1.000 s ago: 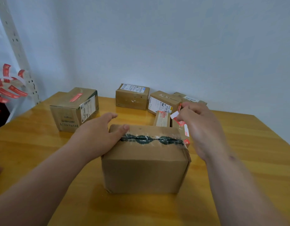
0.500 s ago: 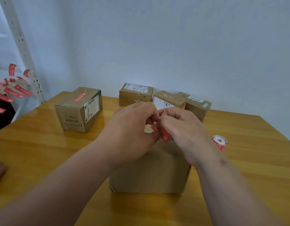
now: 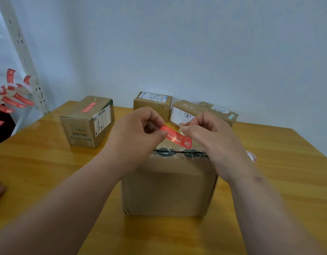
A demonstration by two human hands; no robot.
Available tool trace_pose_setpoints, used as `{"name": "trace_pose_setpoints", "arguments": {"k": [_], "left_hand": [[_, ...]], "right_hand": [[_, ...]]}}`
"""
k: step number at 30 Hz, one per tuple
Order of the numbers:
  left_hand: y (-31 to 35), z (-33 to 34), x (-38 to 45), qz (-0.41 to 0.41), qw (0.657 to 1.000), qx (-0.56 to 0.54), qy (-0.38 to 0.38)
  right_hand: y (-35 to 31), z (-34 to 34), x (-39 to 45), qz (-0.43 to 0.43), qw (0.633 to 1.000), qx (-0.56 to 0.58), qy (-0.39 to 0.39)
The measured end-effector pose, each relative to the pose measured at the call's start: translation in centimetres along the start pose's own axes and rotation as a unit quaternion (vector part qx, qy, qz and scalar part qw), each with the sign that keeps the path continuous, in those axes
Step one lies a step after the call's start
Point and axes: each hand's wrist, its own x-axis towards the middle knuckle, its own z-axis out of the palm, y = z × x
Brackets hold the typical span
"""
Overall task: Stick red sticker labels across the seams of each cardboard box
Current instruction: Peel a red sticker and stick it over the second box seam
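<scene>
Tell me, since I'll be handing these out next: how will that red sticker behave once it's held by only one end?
The red sticker is a thin strip, so it would probably droop and curl. The left hand and right hand pinch opposite ends, likely to keep it flat. It looks featherlight, and any exposed adhesive may cling to fingers.

I count five cardboard boxes on the table (image 3: 39, 162): the near box (image 3: 168, 190) at six o'clock, one box at ten o'clock (image 3: 87, 124), and three at twelve — a small labelled box (image 3: 152, 104), a box with a white label on its side (image 3: 184, 112) and a box behind it (image 3: 221, 112). Two red stickers are countable — one between my two hands, left hand (image 3: 138, 133) and right hand (image 3: 214, 142), namely the held sticker (image 3: 175, 137), and one on the ten o'clock box, the stuck sticker (image 3: 88, 107). One sticker roll (image 3: 251, 157) peeks out at three o'clock. At nine o'clock hangs a bunch of red strips (image 3: 11, 96); I cannot count them exactly.
</scene>
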Motion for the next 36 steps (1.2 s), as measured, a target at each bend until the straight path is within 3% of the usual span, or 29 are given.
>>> {"name": "trace_pose_setpoints", "arguments": {"k": [9,14,22,36], "left_hand": [[-0.7,-0.1,0.2,-0.053,0.998,-0.029,0.035],[-1.3,-0.4,0.4,-0.043,0.994,0.097,0.013],[-0.6,0.4,0.2,-0.010,0.949,0.313,-0.041],[-0.2,1.3,-0.1,0.042,0.914,0.396,-0.077]], "right_hand": [[1.5,0.5,0.2,0.031,0.999,-0.037,0.002],[1.6,0.6,0.5,0.009,0.995,-0.095,-0.011],[1.6,2.0,1.1,0.001,0.954,-0.301,0.000],[2.4,2.8,0.9,-0.017,0.936,-0.351,0.018]]}}
